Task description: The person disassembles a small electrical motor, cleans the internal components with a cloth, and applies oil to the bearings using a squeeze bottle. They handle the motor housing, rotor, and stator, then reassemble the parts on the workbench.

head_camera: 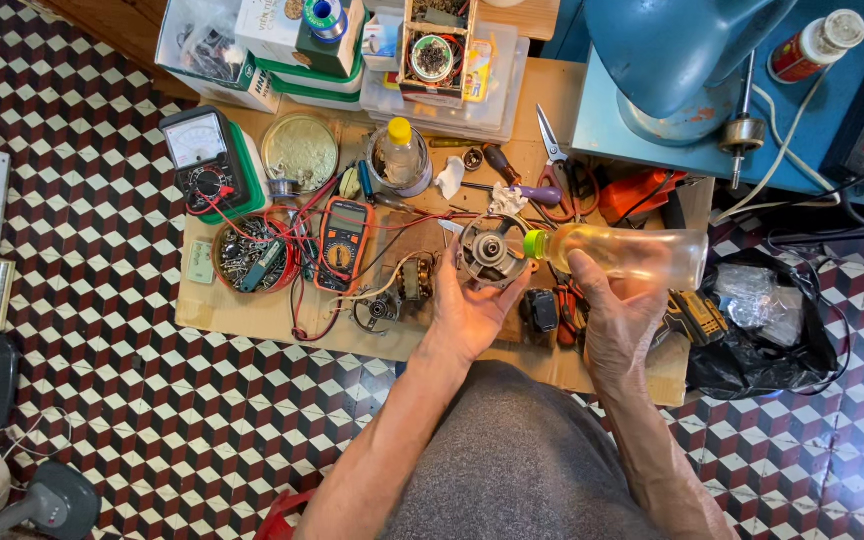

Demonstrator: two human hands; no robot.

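Head view: the left hand [467, 305] grips a round grey metal motor [488, 250]; the right hand [617, 315] clasps a clear green-capped plastic bottle [622, 252]. An orange multimeter [344, 243], red wires [297, 215] and scissors [552, 150] crowd the cardboard-covered board [252, 315].

You have a white-dialled analog meter [202, 152] beside an orange multimeter's grey screen [345, 217], with green-and-white boxes [292, 40] stacked behind.

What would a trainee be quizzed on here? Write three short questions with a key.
1. True or false: the left hand holds a round motor part.
2. What colour is the cap of the clear bottle in the right hand?
3. Which lies nearest the bowl of screws: A the orange multimeter, B the scissors, C the black bag?

Key: 1 true; 2 green, and it points at the motor part; 3 A.
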